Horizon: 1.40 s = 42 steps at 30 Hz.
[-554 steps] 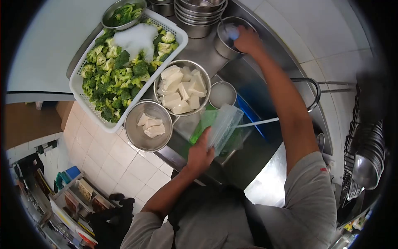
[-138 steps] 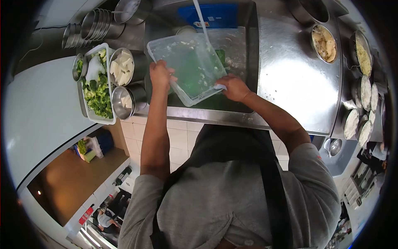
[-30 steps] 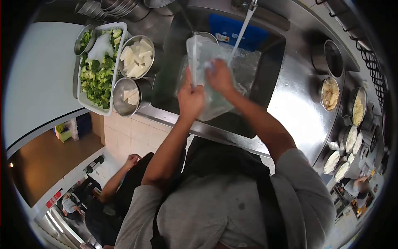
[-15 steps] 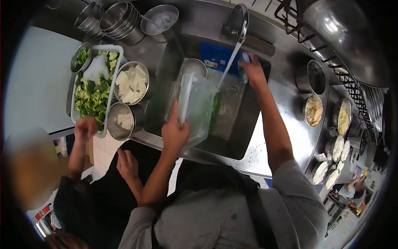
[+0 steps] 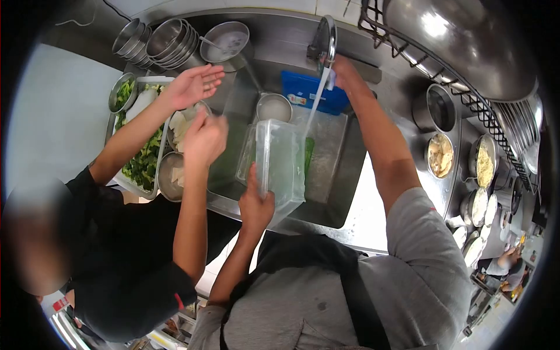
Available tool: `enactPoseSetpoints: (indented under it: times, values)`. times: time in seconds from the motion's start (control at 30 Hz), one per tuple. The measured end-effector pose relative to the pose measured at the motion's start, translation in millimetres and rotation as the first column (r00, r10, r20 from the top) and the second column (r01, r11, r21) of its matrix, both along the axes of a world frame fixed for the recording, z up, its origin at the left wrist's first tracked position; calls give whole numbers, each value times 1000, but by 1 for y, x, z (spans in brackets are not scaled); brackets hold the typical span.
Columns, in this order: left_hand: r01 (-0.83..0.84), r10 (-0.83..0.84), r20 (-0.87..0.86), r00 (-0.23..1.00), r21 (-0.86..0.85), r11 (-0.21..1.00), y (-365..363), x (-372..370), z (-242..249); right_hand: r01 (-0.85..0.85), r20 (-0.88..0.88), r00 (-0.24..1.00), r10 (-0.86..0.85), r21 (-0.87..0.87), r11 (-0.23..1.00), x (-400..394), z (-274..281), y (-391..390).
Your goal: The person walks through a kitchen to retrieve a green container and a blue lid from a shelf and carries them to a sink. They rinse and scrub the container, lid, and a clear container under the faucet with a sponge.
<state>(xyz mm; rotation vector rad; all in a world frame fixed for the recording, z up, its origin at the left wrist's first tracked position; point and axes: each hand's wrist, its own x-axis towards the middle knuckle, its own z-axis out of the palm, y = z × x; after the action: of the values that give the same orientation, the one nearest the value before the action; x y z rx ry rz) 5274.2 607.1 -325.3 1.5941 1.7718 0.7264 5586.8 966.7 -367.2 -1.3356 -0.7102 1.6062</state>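
Note:
My left hand grips the rim of a clear plastic container, tilted on its side over the sink. Beyond it, my right hand reaches behind the running faucet. Its fingers are closed and partly hidden, with a small pale thing showing below them that I cannot make out. Water falls from the spout beside the container. Against the sink's back wall leans a blue board, next to a round metal bowl. A green strip shows behind the container.
At the left, a co-worker's hands are raised beside the sink, over a basket of broccoli and bowls of white pieces. Stacked metal bowls stand at the back. A wire rack and food bowls line the right.
My right hand has moved back and slightly left, toward the faucet. My left hand still holds the container, now a little lower. The co-worker's hands have risen toward the sink.

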Motion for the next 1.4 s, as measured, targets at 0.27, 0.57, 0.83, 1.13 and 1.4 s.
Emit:
enactPoseSetpoints:
  times: [0.27, 0.57, 0.83, 1.13, 1.4]
  values:
    - [190, -192, 2, 981, -159, 969, 1, 40, 39, 275, -442, 843, -306, -134, 952, 32, 1, -72]
    - [365, -369, 59, 928, 64, 929, -8, 94, 37, 227, 552, 669, -497, 485, 845, -99, -11, -329]
    - [364, -388, 137, 912, 171, 916, -9, 107, 53, 509, 315, 734, -602, 333, 794, -77, -6, -294]
    - [332, -400, 166, 901, 329, 884, -15, 110, 57, -38, 456, 757, -468, 746, 665, -77, 26, -380]
    - [317, -337, 95, 937, 179, 931, -42, 116, 67, 124, 353, 860, -369, 557, 821, -37, 43, -335]
